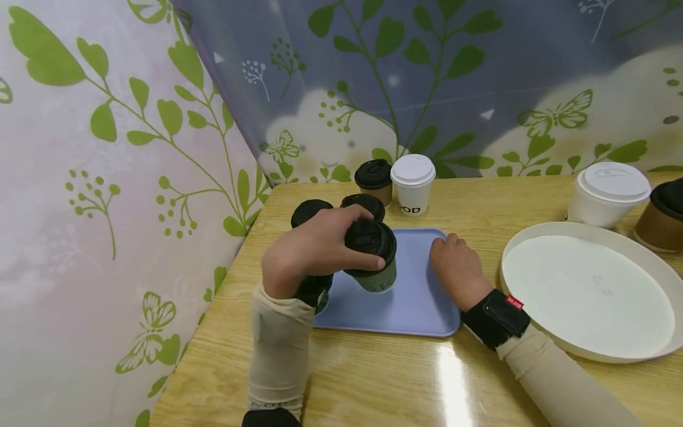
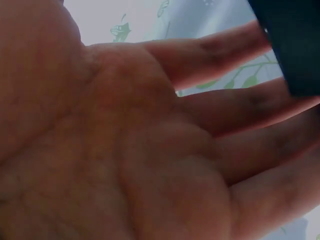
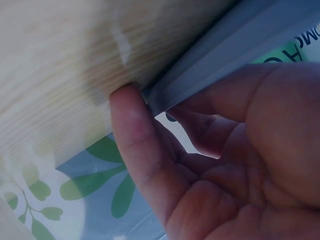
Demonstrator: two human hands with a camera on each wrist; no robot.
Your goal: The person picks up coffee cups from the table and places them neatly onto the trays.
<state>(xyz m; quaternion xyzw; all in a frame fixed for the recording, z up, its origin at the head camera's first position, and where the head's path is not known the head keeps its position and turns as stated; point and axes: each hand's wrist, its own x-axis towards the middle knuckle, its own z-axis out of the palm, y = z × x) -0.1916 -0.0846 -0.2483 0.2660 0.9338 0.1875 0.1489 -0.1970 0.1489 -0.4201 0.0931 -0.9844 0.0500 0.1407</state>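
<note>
A green paper cup (image 1: 381, 280) with a black plastic lid (image 1: 372, 242) is over the left part of a flat lavender tray (image 1: 416, 302) with rounded corners and a low raised rim. The cup leans slightly and narrows toward its base; dark lettering shows in part on its side. Whether its base touches the tray is impossible to tell.

The two hands are apart. The left hand (image 1: 320, 243) reaches in from the left, palm down and wrist bent, gripping the green cup near its top, with the thumb on the near side and the fingers toward the far side. The right hand (image 1: 459, 267) is at the tray's right edge, its fingers curled and pinching the rim. Both forearms wear beige sleeves (image 1: 280, 350), with a black band (image 1: 496, 320) round the right wrist.

Two more black lids (image 1: 368, 203) show just beyond the left hand, and a sliver of green shows under its wrist. Behind the tray, on the wood-grain surface (image 1: 373, 379), a brown cup (image 1: 380, 194) with a black lid stands beside a white lidded cup (image 1: 413, 193). A round white tray (image 1: 587, 296) lies to the right.
</note>
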